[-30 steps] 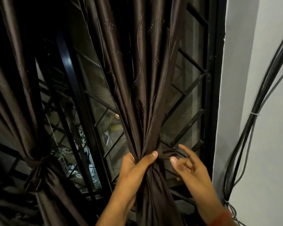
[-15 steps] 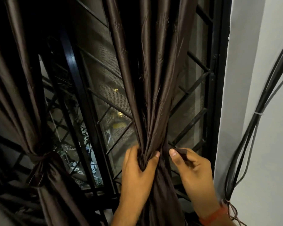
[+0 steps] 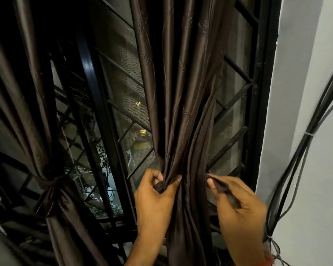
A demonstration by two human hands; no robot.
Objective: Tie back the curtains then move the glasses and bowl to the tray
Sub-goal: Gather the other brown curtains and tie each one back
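A dark brown satin curtain [image 3: 183, 104] hangs gathered in front of the barred window. My left hand [image 3: 156, 196] grips the bunched folds at waist height, thumb across the front. To the right of the bundle, my right hand [image 3: 238, 204] pinches a dark strip, the tie-back [image 3: 222, 187], which runs from behind the curtain. At the far left a second brown curtain [image 3: 21, 112] is bound with a knotted tie [image 3: 48, 184]. No glasses, bowl or tray are in view.
A black window frame with diagonal metal grille [image 3: 236, 96] and mesh stands behind the curtains. A white wall [image 3: 304, 131] lies to the right, with a bundle of black cables [image 3: 298, 150] running down it. Dark clutter sits at the lower left.
My right hand went from open fingers to a pinch on the tie-back strip and pulled it out to the right. My left hand shifted its grip around the gathered curtain.
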